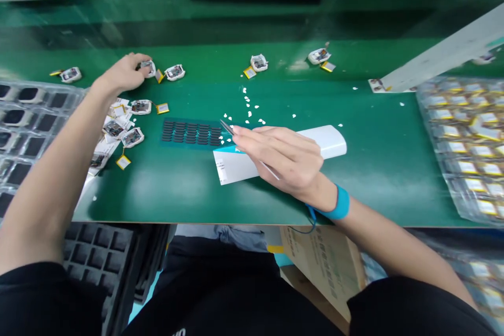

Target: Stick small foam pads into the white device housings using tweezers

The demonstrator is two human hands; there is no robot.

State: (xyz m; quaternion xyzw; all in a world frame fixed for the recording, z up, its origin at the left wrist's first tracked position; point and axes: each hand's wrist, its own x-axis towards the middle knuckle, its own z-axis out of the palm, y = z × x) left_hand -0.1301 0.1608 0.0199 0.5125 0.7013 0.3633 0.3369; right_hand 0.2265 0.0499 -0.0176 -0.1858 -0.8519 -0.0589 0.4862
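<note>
My left hand (125,72) reaches to the back left, fingers closed on a small white device housing (148,68) with its electronics exposed. A yellow-edged battery (159,76) lies beside it, and a second open housing (175,72) sits just to the right. In my right hand (285,157) are metal tweezers (227,126), tips pointing left. Those tips are over the right end of a sheet of small black strips (191,133), among tiny white pieces. Under my right hand lies a white liner sheet (236,167), its rolled end (326,142) showing at the right.
More open housings (133,137) and papers lie at left, near a clear tray (35,115). Two housings (259,63) stand at the back. A battery-filled tray (468,131) and slanted white post (441,50) are at right. White bits (249,114) dot the green mat.
</note>
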